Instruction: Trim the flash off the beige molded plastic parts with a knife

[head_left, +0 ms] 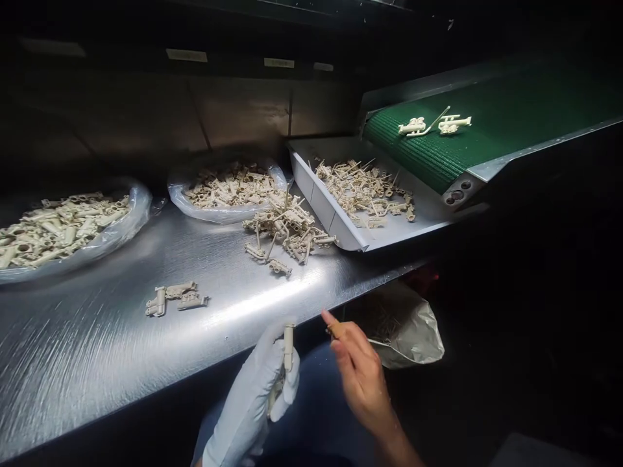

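My left hand (257,383) wears a white glove and is closed around a cream plastic moulded part (289,347), a tube with a flanged top end, held upright above my lap. More cream plastic shows lower between the gloved fingers. To its right is my bare right hand (363,373), apart from the part, with one finger stretched out and the thumb away from it. Something brownish (335,330) is at a fingertip; I cannot make out whether it is a finger cover. On the metal table (111,350), a few similar parts (178,298) lie left of my hands.
A heap of parts with sprues (287,227) lies beside a grey metal tray (335,224) holding more. Two plastic-lined containers (141,207) (214,213) are full of parts. A green conveyor belt (516,123) carries two pieces. Below the table edge is an open sack (418,337).
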The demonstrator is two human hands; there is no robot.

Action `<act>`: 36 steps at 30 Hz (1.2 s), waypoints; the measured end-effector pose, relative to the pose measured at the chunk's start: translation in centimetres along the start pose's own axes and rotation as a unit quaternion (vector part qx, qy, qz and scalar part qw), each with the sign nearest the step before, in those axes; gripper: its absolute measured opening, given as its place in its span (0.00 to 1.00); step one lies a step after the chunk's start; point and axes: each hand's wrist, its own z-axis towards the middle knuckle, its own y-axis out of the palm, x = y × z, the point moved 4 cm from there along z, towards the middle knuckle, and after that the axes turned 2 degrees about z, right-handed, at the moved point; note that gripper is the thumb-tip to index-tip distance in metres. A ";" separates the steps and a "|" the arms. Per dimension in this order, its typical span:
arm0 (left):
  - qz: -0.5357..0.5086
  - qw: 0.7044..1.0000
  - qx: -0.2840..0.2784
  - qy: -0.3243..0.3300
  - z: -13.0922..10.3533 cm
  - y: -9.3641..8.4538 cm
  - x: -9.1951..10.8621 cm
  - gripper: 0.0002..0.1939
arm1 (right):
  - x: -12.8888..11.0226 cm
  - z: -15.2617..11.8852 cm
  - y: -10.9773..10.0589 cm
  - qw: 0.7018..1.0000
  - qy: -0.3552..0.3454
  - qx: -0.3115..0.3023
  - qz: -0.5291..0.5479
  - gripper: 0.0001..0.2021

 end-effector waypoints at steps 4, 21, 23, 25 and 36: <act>0.025 0.999 0.017 0.021 -0.1 -0.1 0.2 0.22 | -4.3 0.9 2.3 0.991 -0.118 -0.061 0.033 0.24; 0.042 0.999 -0.004 -0.008 -0.2 -0.8 0.3 0.26 | -5.0 1.6 3.2 0.985 -0.161 -0.062 -0.017 0.23; 0.036 0.999 -0.004 -0.009 -0.3 -1.0 0.3 0.26 | -5.0 1.9 3.3 0.983 -0.174 -0.054 -0.037 0.25; 0.026 1.000 -0.009 -0.012 -0.4 -1.0 0.5 0.27 | -5.1 2.0 3.3 0.980 -0.188 -0.051 -0.051 0.26; 0.007 0.999 -0.041 -0.031 -0.4 -1.3 -0.1 0.23 | -4.2 2.2 2.3 0.993 -0.087 -0.043 0.062 0.23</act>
